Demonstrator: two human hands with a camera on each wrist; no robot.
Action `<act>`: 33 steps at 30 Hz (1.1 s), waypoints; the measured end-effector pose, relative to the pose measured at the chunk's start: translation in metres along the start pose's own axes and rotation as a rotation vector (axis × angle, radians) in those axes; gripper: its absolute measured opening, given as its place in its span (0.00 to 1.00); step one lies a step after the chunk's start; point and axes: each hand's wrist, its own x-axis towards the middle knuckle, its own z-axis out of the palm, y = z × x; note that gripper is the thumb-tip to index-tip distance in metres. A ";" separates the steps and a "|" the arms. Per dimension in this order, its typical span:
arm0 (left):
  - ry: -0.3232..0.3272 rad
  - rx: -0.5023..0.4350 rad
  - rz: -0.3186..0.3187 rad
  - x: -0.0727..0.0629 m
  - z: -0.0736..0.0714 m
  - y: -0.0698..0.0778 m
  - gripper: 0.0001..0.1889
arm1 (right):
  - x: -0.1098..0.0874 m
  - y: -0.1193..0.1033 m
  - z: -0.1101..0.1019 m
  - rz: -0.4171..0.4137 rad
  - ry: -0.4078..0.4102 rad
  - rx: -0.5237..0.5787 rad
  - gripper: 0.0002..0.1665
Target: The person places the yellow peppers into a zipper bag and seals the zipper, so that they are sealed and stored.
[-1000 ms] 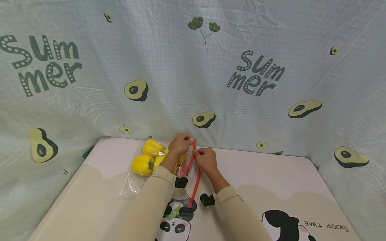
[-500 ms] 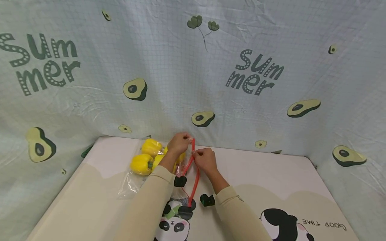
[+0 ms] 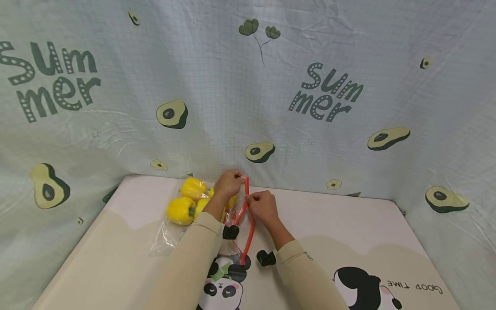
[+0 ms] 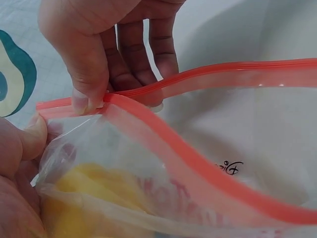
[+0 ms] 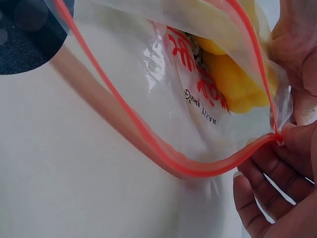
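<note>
A clear zip-lock bag (image 3: 164, 239) with a red zip strip (image 3: 252, 232) lies on the table, several yellow bell peppers (image 3: 181, 211) inside it. At the far end of the strip, my left hand (image 3: 227, 183) pinches the bag's corner between thumb and finger. Just nearer along the strip, my right hand (image 3: 264, 206) pinches both red edges together, thumb on top, as the left wrist view shows. Beyond that pinch the two edges (image 4: 188, 153) spread apart, leaving the mouth gaping. Red lettering (image 5: 203, 82) is printed on the bag's side.
The pale table (image 3: 348, 228) carries panda prints (image 3: 222, 288). A cloth (image 3: 217, 86) with avocado prints hangs right behind its far edge. Small black pieces (image 3: 266, 258) show near both forearms.
The head view has drifted slightly, shifting the scene a little left. Both hands keep their pinch at the same end of the red strip.
</note>
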 end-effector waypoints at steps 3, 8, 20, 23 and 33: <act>0.002 0.011 0.003 0.000 0.000 0.001 0.13 | -0.001 0.000 0.000 0.007 -0.006 -0.001 0.14; 0.000 0.009 0.005 -0.001 0.000 0.002 0.13 | -0.002 0.001 -0.001 0.009 -0.001 -0.009 0.13; -0.001 0.011 0.002 -0.001 -0.002 0.001 0.12 | -0.006 0.002 -0.002 0.013 -0.011 -0.016 0.13; -0.002 0.016 0.007 0.000 -0.002 0.001 0.12 | -0.006 0.004 -0.002 0.008 -0.008 -0.024 0.13; -0.005 -0.004 -0.023 0.003 -0.003 -0.001 0.12 | -0.009 0.003 -0.001 0.017 -0.034 -0.032 0.13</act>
